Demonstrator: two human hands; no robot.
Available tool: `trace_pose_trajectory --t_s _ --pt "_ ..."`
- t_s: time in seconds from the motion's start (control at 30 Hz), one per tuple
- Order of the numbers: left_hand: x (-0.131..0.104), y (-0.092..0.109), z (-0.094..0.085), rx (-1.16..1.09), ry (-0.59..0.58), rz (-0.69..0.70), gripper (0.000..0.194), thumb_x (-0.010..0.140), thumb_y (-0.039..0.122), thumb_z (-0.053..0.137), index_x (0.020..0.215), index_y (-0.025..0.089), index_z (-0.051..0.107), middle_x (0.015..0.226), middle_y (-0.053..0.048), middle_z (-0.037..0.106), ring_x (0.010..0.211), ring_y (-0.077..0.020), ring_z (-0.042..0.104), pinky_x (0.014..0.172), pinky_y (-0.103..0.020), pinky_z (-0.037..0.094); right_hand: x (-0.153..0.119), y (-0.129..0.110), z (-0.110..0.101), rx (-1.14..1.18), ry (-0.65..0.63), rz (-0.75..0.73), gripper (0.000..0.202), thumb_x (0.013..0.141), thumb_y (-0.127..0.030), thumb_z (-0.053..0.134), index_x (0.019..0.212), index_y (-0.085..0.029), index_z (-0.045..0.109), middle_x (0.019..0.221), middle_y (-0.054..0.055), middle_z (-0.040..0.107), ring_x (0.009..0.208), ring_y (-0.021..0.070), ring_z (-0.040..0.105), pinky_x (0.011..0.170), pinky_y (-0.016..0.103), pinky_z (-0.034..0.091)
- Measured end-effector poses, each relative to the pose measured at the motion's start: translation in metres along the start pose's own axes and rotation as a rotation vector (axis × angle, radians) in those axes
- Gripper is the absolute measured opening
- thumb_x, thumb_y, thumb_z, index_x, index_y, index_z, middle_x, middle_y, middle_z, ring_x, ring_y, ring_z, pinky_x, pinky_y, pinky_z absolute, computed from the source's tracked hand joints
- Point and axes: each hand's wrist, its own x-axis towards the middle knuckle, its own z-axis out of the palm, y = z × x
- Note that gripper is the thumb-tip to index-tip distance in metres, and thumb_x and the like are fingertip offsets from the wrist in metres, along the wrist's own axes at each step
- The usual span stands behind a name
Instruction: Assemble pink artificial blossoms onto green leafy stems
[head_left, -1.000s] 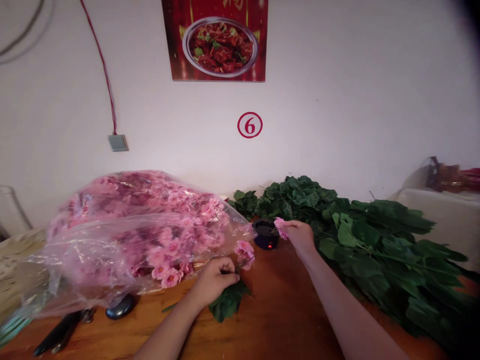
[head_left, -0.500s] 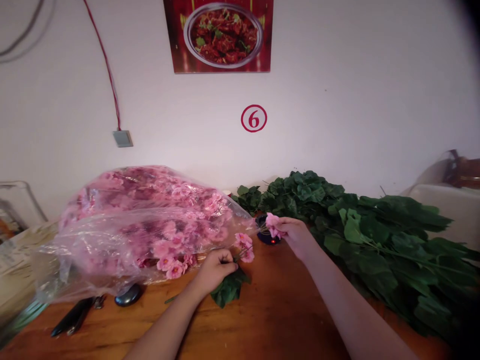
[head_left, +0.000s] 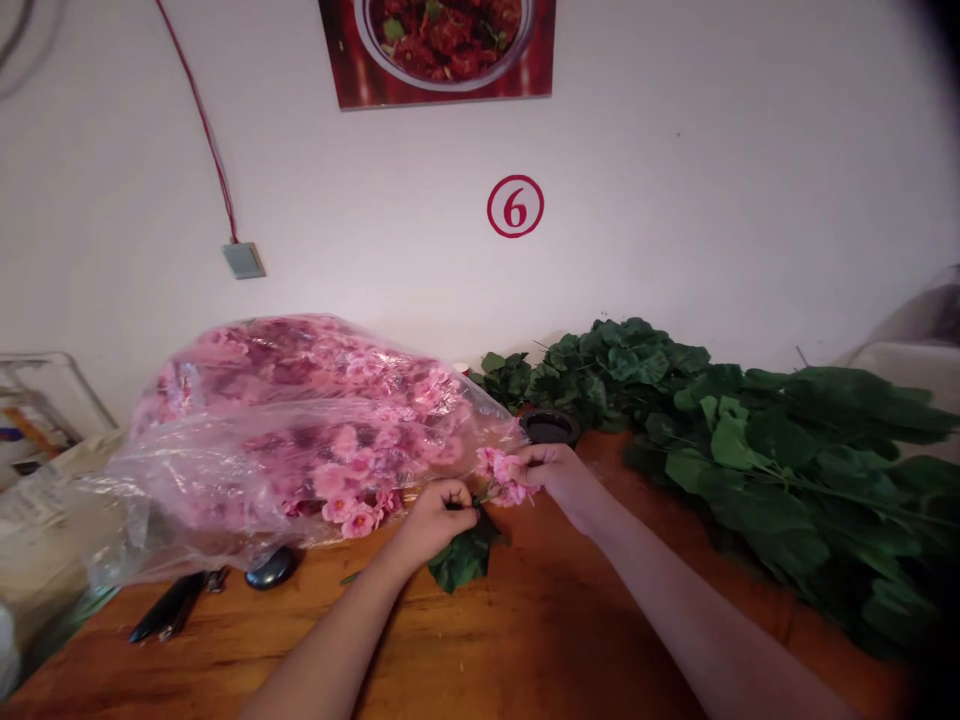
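My left hand is closed in a pinch on the stem of an artificial flower sprig, whose dark green leaf hangs below the fingers. A short stem end pokes out to the left of that wrist. Just right of the left fingertips, my right hand is closed on a pink artificial flower. The pink blossoms from both hands meet there, and I cannot tell them fully apart. Behind the right hand is a round black dish-like object.
A clear plastic bag full of pink artificial flowers covers the left of the wooden table. Green artificial leaf branches are heaped on the right. A dark rounded object and a long black object lie at front left.
My right hand has moved left and slightly down, bringing its pink flower from the black dish to the sprig. My left hand keeps its grip. The view has tilted down a little.
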Motion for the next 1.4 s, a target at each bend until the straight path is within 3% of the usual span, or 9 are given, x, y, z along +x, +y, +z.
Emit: trace_pose_trajectory --t_s 0.57,0.77,0.87,0.97,1.03,1.23,1.4 --pt "0.000 -0.004 0.001 -0.009 -0.024 -0.003 0.015 0.065 0.020 0.060 0.057 0.016 0.048 0.056 0.006 0.042 0.055 -0.0088 0.038 0.054 -0.021 0.028 0.001 0.007 -0.004 -0.026 0.001 0.028 0.014 0.063 -0.029 0.070 0.064 -0.015 0.068 0.053 0.001 0.062 0.048 0.0106 0.047 0.050 0.025 0.033" --pt "0.000 -0.006 0.002 -0.044 -0.034 -0.031 0.018 0.066 0.022 0.063 0.057 0.016 0.049 0.054 0.006 0.042 0.053 -0.0084 0.038 0.052 -0.021 0.027 -0.001 0.002 0.003 -0.101 -0.002 0.013 0.017 0.067 -0.032 0.066 0.063 -0.017 0.059 0.052 0.000 0.059 0.047 0.0109 0.047 0.047 0.024 0.034" --pt "0.001 -0.006 0.002 -0.117 -0.039 -0.058 0.021 0.066 0.024 0.066 0.058 0.016 0.049 0.053 0.006 0.043 0.051 -0.0079 0.039 0.051 -0.020 0.028 -0.006 -0.003 0.004 -0.246 -0.036 -0.009 0.019 0.071 -0.034 0.065 0.079 -0.018 0.058 0.063 -0.002 0.059 0.054 0.0110 0.049 0.050 0.022 0.036" --pt "0.001 -0.005 0.002 -0.223 -0.059 -0.115 0.025 0.064 0.029 0.070 0.058 0.016 0.050 0.052 0.006 0.046 0.049 -0.0077 0.041 0.050 -0.020 0.029 -0.012 -0.006 0.003 -0.390 -0.154 -0.070 0.042 0.065 -0.031 0.072 0.101 -0.020 0.054 0.086 -0.001 0.061 0.073 0.0134 0.055 0.064 0.024 0.043" --pt "0.001 -0.005 0.001 -0.268 -0.070 -0.152 0.027 0.062 0.031 0.073 0.059 0.015 0.051 0.053 0.005 0.049 0.049 -0.0080 0.043 0.049 -0.020 0.031 -0.014 -0.005 0.004 -0.463 -0.175 -0.103 0.051 0.062 -0.026 0.075 0.107 -0.020 0.050 0.093 0.000 0.060 0.082 0.0155 0.056 0.071 0.025 0.044" --pt "0.001 -0.007 0.001 -0.287 -0.086 -0.184 0.032 0.059 0.037 0.077 0.060 0.015 0.054 0.056 0.004 0.053 0.050 -0.0081 0.046 0.049 -0.019 0.033 -0.006 0.009 0.006 -0.639 -0.047 -0.144 0.046 0.063 -0.019 0.071 0.106 -0.021 0.053 0.090 0.000 0.064 0.078 0.0164 0.059 0.070 0.026 0.044" --pt "0.002 -0.011 0.002 -0.253 -0.107 -0.183 0.033 0.061 0.038 0.076 0.060 0.015 0.053 0.054 0.005 0.051 0.048 -0.0078 0.044 0.048 -0.019 0.032 -0.003 0.017 0.009 -0.679 -0.019 -0.213 0.040 0.064 -0.016 0.067 0.103 -0.020 0.059 0.090 0.002 0.068 0.076 0.0167 0.062 0.068 0.026 0.045"
